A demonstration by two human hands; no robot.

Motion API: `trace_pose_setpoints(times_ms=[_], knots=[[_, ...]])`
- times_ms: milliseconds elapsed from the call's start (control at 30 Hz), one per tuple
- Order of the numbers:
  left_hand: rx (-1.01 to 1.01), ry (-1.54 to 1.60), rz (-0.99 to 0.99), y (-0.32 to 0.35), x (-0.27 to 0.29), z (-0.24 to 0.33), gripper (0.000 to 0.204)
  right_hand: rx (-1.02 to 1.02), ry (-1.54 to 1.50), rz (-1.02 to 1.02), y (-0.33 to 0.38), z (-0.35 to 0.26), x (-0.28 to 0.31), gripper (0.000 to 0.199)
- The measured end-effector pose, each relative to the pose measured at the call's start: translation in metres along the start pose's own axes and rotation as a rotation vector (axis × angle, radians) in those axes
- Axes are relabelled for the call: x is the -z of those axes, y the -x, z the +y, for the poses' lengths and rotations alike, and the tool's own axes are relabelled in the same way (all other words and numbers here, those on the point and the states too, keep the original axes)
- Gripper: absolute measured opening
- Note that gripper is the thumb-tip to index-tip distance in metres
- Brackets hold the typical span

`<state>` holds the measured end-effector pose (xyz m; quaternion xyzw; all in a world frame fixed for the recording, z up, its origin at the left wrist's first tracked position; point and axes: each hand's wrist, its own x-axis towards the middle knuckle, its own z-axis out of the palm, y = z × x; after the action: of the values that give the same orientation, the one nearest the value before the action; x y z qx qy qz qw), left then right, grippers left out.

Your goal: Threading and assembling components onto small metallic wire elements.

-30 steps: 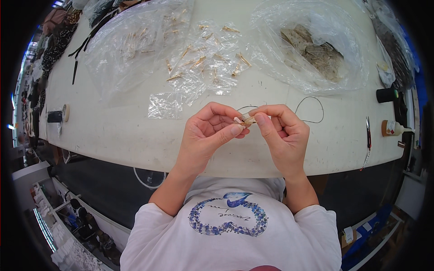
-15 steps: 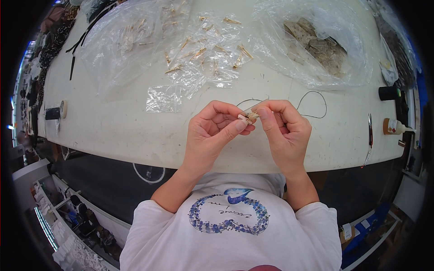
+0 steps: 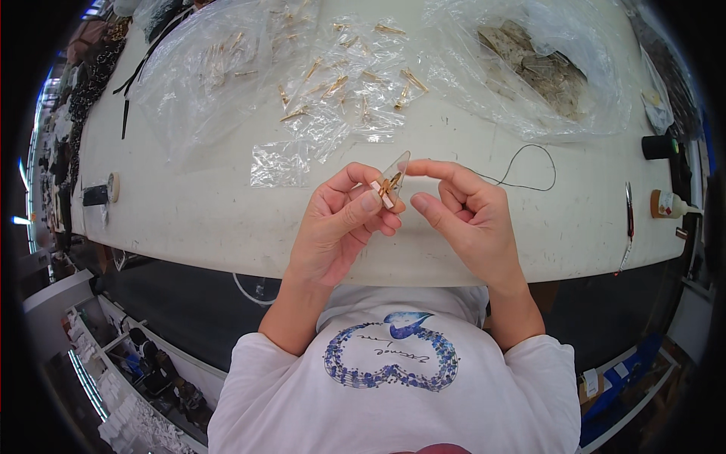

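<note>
My left hand [image 3: 333, 219] pinches a small gold-coloured metal clip [image 3: 389, 187] between thumb and fingers. A pale piece runs along the clip's near side, and a clear, pointed flat plate [image 3: 403, 163] rises from it. My right hand [image 3: 473, 216] is beside it, thumb and index finger apart. That index fingertip is close to the plate; whether it touches I cannot tell. The other right fingers are curled, and their tips are partly hidden. From behind this hand a thin dark cord [image 3: 554, 175] runs out and loops on the table.
On the white table [image 3: 204, 219], clear plastic bags [image 3: 178, 98] hold gold clips, with more clips [image 3: 333, 87] on plastic. A large bag [image 3: 533, 76] holds mottled brown pieces. Scissors-like tool [image 3: 629, 219], glue-like bottle [image 3: 669, 204] and dark spool [image 3: 659, 147] stand right; another spool [image 3: 97, 195] lies left.
The right thumb and index finger have come away from the clip and spread. My left hand has moved slightly left and turned the clip, so its clear plate now shows upright.
</note>
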<state>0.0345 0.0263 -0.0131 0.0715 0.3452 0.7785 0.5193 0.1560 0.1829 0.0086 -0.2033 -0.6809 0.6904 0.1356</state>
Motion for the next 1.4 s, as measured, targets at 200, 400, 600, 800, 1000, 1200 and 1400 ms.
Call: trace_pose_setpoints(times_ms=[200, 400, 600, 800, 1000, 1200, 1400], knots=[[0.017, 0.097, -0.017, 0.002, 0.004, 0.000, 0.018, -0.023, 0.010, -0.038, 0.000, 0.003, -0.010, 0.016], [0.031, 0.076, 0.036, 0.005, -0.002, 0.000, 0.014, 0.051, 0.216, 0.029, 0.001, 0.001, -0.015, 0.010], [0.079, 0.124, 0.025, 0.007, -0.002, -0.001, 0.016, 0.156, 0.322, 0.112, 0.001, 0.005, -0.016, 0.015], [0.046, 0.169, -0.012, 0.009, 0.000, 0.002, 0.016, 0.164, 0.347, 0.166, 0.003, 0.008, -0.011, 0.016], [0.045, 0.176, 0.015, 0.006, 0.000, -0.001, 0.017, 0.170, 0.382, 0.183, 0.005, 0.012, -0.011, 0.017], [-0.020, -0.017, 0.020, 0.005, 0.002, 0.003, 0.018, 0.097, 0.407, 0.089, 0.005, 0.014, -0.009, 0.014], [-0.005, -0.074, 0.035, 0.006, 0.000, 0.005, 0.017, 0.075, 0.384, 0.104, 0.005, 0.015, -0.009, 0.013]])
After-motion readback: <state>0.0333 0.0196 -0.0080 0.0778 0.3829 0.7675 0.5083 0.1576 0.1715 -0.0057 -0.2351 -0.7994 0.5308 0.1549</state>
